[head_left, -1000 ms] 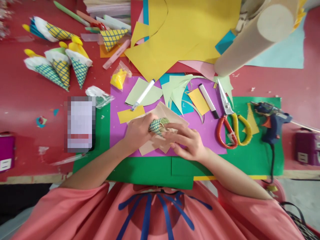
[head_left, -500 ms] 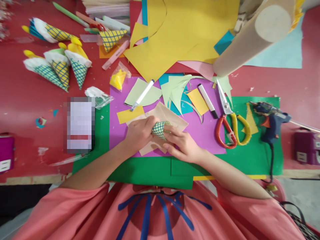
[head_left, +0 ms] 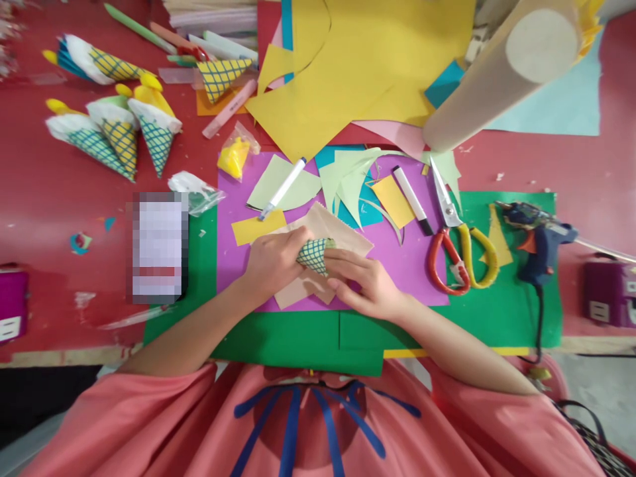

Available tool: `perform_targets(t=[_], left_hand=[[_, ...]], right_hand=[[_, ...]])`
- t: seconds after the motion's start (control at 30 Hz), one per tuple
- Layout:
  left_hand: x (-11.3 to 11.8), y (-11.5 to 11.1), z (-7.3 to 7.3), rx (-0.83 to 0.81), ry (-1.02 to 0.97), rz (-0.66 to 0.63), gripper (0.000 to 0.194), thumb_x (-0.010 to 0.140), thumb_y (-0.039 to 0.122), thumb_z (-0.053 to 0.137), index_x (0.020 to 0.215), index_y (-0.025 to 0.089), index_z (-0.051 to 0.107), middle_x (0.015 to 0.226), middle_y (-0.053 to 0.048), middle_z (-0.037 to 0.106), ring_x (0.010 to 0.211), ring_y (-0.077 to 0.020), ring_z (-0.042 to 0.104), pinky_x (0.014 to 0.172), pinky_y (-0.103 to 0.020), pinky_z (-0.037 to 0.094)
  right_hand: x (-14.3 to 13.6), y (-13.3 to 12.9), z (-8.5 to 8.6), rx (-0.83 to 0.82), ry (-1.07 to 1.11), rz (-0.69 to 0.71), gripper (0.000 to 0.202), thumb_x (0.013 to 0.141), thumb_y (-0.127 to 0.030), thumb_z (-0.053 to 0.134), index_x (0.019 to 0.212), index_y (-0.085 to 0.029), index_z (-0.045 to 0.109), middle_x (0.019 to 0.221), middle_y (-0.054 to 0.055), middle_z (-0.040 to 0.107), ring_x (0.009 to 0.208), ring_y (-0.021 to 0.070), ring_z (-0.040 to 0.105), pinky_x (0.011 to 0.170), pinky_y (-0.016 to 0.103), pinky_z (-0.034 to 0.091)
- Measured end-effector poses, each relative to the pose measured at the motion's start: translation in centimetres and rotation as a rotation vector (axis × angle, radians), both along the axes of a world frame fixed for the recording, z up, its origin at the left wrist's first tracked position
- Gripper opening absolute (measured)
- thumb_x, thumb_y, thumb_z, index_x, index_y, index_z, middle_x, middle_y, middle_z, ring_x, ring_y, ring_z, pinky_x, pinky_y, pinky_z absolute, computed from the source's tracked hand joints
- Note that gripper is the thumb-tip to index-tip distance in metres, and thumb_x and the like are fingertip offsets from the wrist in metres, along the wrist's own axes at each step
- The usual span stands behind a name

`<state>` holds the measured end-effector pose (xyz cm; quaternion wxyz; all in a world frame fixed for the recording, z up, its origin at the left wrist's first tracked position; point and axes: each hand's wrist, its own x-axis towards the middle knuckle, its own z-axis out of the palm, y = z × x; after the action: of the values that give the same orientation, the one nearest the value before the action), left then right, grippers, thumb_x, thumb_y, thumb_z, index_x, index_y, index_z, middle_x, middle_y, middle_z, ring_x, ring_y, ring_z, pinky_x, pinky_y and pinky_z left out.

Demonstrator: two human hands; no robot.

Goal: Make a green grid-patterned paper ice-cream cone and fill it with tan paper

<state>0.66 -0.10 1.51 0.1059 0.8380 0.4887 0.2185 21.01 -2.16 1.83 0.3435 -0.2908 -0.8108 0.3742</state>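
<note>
A small paper cone (head_left: 314,256), pale green with a dark criss-cross pattern, lies on its side between my hands. My left hand (head_left: 279,258) is closed round its narrow end and hides the tip. The fingers of my right hand (head_left: 365,281) reach into the wide opening, with the thumb outside below the rim; their tips are hidden inside. Under both hands is a beige paper sheet (head_left: 342,228) with zigzag edges, lying on purple paper (head_left: 417,285). A capped white marker (head_left: 283,189) rests just beyond on a pale green paper piece (head_left: 261,189).
Scissors (head_left: 450,218) with red and yellow handles and a black-capped marker (head_left: 412,201) lie to the right. Farther right is a blue glue gun (head_left: 544,252) with its cord. On the left are a phone (head_left: 159,248) and several finished paper cones (head_left: 154,129). A cardboard tube (head_left: 497,79) stands at the back right.
The cone has shifted slightly left and more of its patterned side shows. My right fingers have straightened and pushed a little farther left at its opening. My left hand keeps its hold.
</note>
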Motion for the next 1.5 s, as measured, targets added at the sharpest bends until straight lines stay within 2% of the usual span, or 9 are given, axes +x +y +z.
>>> perform_targets(t=[0.23,0.3,0.43,0.53,0.7,0.83,0.97,1.17,1.5], left_hand=[[-0.1,-0.1,0.3,-0.122,0.006,0.049,0.005,0.079,0.025,0.054,0.078,0.020,0.052,0.053,0.005,0.056,0.047,-0.0115,0.054,0.048,-0.022,0.034],[-0.2,0.0,0.3,-0.117,-0.005,0.036,0.010,0.080,0.029,0.054,0.078,0.020,0.051,0.055,0.004,0.057,0.048,-0.0121,0.055,0.048,-0.022,0.034],[-0.2,0.0,-0.1,-0.043,0.015,0.007,0.016,0.082,0.035,0.054,0.078,0.020,0.050,0.055,0.003,0.057,0.049,-0.0136,0.056,0.047,-0.024,0.034],[-0.1,-0.1,-0.4,0.071,0.053,-0.041,0.010,0.083,0.029,0.052,0.079,0.019,0.051,0.053,0.003,0.054,0.047,-0.0140,0.054,0.047,-0.025,0.033],[0.0,-0.1,-0.3,0.130,0.082,-0.081,0.002,0.082,0.019,0.050,0.082,0.018,0.052,0.056,0.003,0.057,0.048,-0.0135,0.056,0.048,-0.026,0.036],[0.0,-0.2,-0.3,0.136,0.078,-0.076,0.008,0.085,0.026,0.052,0.082,0.019,0.053,0.055,0.003,0.057,0.049,-0.0129,0.057,0.049,-0.025,0.036],[0.1,-0.2,-0.3,0.132,0.035,-0.097,0.016,0.086,0.030,0.054,0.075,0.019,0.050,0.050,0.005,0.051,0.043,-0.0107,0.051,0.046,-0.024,0.033],[0.2,-0.4,-0.2,0.046,0.040,-0.104,0.017,0.089,0.031,0.051,0.076,0.020,0.047,0.048,0.006,0.048,0.041,-0.0107,0.048,0.045,-0.023,0.031],[0.5,-0.7,0.2,0.017,0.065,-0.126,0.023,0.092,0.037,0.046,0.076,0.020,0.046,0.052,0.004,0.054,0.045,-0.0115,0.054,0.046,-0.024,0.035]], right_hand=[[0.0,-0.3,0.3,-0.040,0.043,0.016,0.021,0.093,-0.019,0.049,0.113,-0.016,0.055,0.110,0.012,0.068,0.108,0.0199,0.066,0.088,0.031,0.056],[0.0,-0.5,0.2,-0.126,0.015,0.050,0.026,0.093,-0.020,0.047,0.118,-0.016,0.049,0.091,0.007,0.070,0.083,0.0166,0.070,0.070,0.026,0.056],[-0.2,-1.2,0.1,-0.284,-0.082,0.113,0.035,0.090,-0.018,0.046,0.123,-0.015,0.035,0.062,-0.005,0.055,0.048,0.0112,0.053,0.048,0.022,0.042],[-0.4,-1.3,0.0,-0.283,-0.140,0.076,0.034,0.089,-0.019,0.047,0.120,-0.017,0.034,0.062,-0.007,0.052,0.047,0.0102,0.048,0.046,0.021,0.036],[-0.5,-0.7,0.3,-0.223,-0.186,0.086,0.006,0.091,-0.018,0.044,0.097,-0.019,0.042,0.069,-0.002,0.056,0.050,0.0092,0.047,0.048,0.021,0.035],[-0.5,-0.6,0.4,-0.087,-0.230,0.057,0.010,0.093,-0.019,0.042,0.101,-0.018,0.048,0.103,0.011,0.062,0.064,0.0118,0.056,0.055,0.023,0.044],[-0.5,-0.9,0.4,0.027,-0.314,0.027,0.018,0.093,-0.021,0.044,0.110,-0.017,0.052,0.132,0.017,0.050,0.073,0.0134,0.062,0.059,0.026,0.052],[-0.3,-0.9,0.2,0.040,-0.311,0.076,0.019,0.094,-0.019,0.042,0.108,-0.016,0.055,0.121,0.013,0.059,0.088,0.0161,0.066,0.069,0.026,0.055],[-0.7,-0.7,0.4,-0.068,-0.284,0.142,0.017,0.091,-0.017,0.042,0.103,-0.017,0.054,0.101,0.008,0.058,0.073,0.0137,0.058,0.059,0.024,0.048]])
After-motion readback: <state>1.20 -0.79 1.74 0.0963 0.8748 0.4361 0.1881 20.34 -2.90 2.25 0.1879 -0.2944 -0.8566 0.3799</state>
